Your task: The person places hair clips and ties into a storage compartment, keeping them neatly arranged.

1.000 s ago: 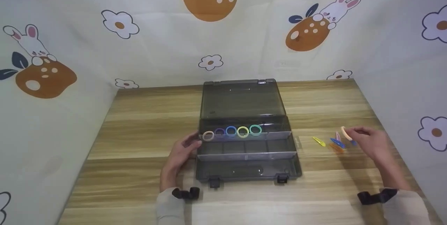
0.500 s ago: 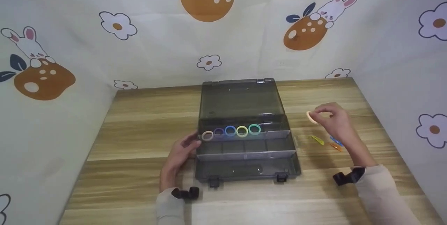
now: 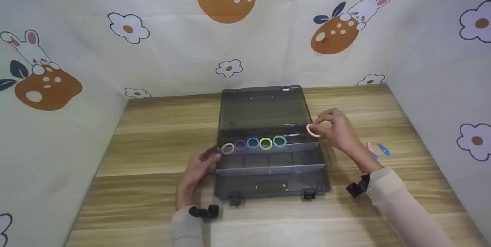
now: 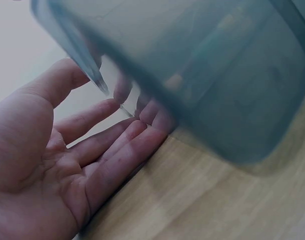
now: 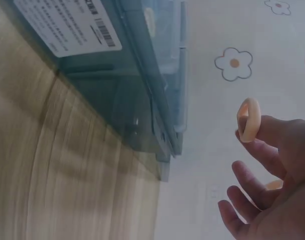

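Observation:
A smoky see-through divided box (image 3: 270, 191) lies on the table with its lid (image 3: 266, 107) folded back. My left hand (image 3: 199, 168) rests at its left side; in the left wrist view the fingers (image 4: 110, 165) reach straight to the wall. Several coloured hair ties, among them a blue hair tie (image 3: 252, 138) and a green hair tie (image 3: 279, 137), sit in a row along the rear divider. My right hand (image 3: 335, 130) pinches a peach hair tie (image 5: 252, 120) between thumb and finger, beside the box's right edge near the hinge.
On the table right of my right forearm lie a blue snap hair clip (image 3: 383, 149) and a pink hair clip (image 3: 370, 147), with another blue one partly hidden. A white label (image 5: 77, 25) shows on the box's side. A patterned cloth (image 3: 172, 55) surrounds the table.
My right hand has carried the peach hair tie leftward from beside the hair clips to the box's right edge. My forearm now covers the yellow and orange clips. My left hand stays put.

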A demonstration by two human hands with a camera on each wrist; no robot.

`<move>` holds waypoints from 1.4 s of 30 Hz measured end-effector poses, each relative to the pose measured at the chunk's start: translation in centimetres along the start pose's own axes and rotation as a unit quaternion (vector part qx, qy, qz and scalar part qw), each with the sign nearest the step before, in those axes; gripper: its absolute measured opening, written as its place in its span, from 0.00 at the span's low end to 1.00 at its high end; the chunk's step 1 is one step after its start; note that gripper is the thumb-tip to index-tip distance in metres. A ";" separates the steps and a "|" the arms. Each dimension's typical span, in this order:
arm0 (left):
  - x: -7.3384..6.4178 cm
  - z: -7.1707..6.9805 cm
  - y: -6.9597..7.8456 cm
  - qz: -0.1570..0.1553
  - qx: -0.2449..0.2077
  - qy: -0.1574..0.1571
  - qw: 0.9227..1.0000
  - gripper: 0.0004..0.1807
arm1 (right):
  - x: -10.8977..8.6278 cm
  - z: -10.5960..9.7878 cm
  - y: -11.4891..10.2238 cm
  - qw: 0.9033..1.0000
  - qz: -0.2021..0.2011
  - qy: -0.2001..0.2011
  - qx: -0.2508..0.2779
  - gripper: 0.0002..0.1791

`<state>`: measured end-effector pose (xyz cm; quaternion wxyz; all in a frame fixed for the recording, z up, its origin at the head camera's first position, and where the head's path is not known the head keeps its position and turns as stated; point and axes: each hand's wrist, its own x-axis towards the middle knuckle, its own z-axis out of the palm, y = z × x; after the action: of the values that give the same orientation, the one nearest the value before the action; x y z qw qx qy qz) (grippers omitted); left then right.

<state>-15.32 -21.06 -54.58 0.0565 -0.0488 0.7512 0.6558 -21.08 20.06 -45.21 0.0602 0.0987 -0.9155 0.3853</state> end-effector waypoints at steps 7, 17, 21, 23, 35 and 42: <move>-0.1 -0.1 -0.1 0.001 -0.001 0.001 1.000 0.28 | 1.4 1.5 0.0 1.000 -0.007 -0.022 0.004 0.08; -0.1 0.1 -0.1 -0.005 0.000 0.005 1.000 0.28 | 2.2 3.6 0.2 0.998 -0.026 -0.060 -0.007 0.07; -0.1 0.1 0.0 -0.002 -0.003 0.002 1.000 0.28 | 2.4 4.2 0.1 0.997 -0.024 -0.070 -0.007 0.06; -0.1 0.1 0.0 -0.002 -0.004 0.002 1.000 0.29 | 2.5 4.5 0.1 0.997 -0.032 -0.071 -0.012 0.06; -0.1 0.1 -0.1 -0.005 0.004 0.014 1.000 0.27 | 2.7 5.7 0.8 0.994 -0.037 -0.086 -0.061 0.07; -0.1 0.3 0.1 -0.011 -0.001 0.019 1.000 0.27 | 2.9 5.8 1.0 0.990 -0.040 -0.117 -0.063 0.06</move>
<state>-15.21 -20.80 -54.48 0.0493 -0.0700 0.7506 0.6552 -24.38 16.18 -49.44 -0.0255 0.1759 -0.9339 0.3102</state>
